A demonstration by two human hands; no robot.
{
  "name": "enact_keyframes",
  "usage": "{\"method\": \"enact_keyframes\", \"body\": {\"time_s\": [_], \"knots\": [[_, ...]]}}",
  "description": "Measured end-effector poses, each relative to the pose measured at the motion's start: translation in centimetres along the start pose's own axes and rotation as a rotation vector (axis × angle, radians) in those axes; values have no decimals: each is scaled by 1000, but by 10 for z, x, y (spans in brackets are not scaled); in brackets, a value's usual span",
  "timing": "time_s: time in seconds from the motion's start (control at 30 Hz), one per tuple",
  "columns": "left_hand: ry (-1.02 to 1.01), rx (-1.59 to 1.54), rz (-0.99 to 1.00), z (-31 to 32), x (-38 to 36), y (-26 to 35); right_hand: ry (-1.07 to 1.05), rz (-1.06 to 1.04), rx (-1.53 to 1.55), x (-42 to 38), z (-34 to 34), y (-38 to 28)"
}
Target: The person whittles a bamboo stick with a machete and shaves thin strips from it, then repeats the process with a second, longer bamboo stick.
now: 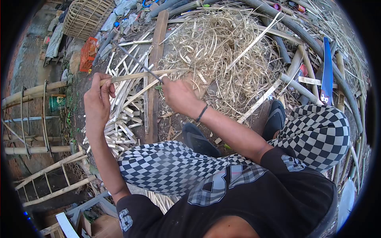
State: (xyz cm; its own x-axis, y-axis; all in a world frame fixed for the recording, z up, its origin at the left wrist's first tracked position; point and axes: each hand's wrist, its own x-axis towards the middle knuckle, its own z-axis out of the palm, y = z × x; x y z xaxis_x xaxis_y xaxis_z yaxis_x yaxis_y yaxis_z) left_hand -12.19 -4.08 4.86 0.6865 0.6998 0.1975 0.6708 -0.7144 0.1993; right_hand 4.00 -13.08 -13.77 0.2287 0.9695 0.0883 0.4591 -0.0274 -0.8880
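Note:
A pale bamboo strip (143,74) runs roughly level across the upper middle, its left end pinched between the thumb and fingers of my left hand (102,89). My right hand (178,94) is closed around the handle end of a long, thin dark blade (139,63), which slants up and left and crosses the strip. The handle itself is mostly hidden by my fingers. Beneath the strip stands a long wooden plank (155,59) on the ground. Many cut bamboo sticks (119,115) lie heaped left of the plank, below my left hand.
Curly bamboo shavings (230,51) pile up right of the plank. A blue saw (327,75) leans among bamboo poles at the right. An orange crate (88,54) and a woven basket (85,18) are at the upper left. Bamboo ladder-like frames (59,178) lie at the left.

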Motion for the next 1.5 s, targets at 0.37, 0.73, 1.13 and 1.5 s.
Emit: {"method": "enact_keyframes", "body": {"time_s": [0.37,0.73,1.13,1.5], "knots": [[32,5,44,7,-9,-3,26,155,-195,20,37,69],[118,-268,-86,8,7,-44,59,40,-15,1,39,21],[99,-596,-73,12,17,-56,69,-45,97,-8,14,-27],[103,-574,-25,15,19,-46,82,-87,248,-9,14,-32]]}}
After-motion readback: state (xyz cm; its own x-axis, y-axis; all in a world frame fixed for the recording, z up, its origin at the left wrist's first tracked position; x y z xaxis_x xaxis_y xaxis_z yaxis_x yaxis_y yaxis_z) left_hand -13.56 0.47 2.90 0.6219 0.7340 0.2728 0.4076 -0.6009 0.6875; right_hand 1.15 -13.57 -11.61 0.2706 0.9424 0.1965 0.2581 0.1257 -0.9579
